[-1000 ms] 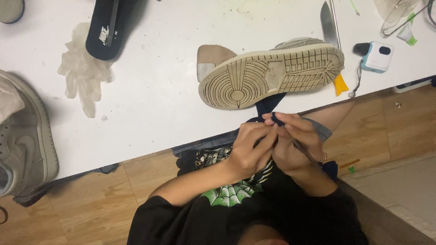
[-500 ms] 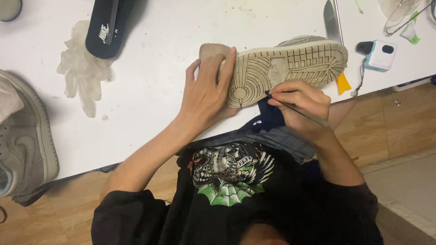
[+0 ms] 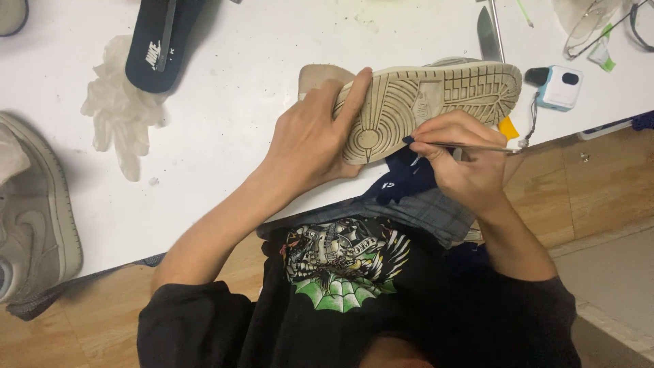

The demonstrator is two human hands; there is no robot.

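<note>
Fingers of my left hand lie spread over the heel end of the sneaker, pressing it down so it rests on its side at the near edge of the white table, with the tan sole turned toward me. My right hand is closed in a pinch on a thin metal tool, and its tip touches the lower edge of the sole, just beside a dark blue cloth that hangs off the table edge. Farther left I see a clear glove, a dark insole and a second grey shoe, and at the right a small white and blue device.
</note>
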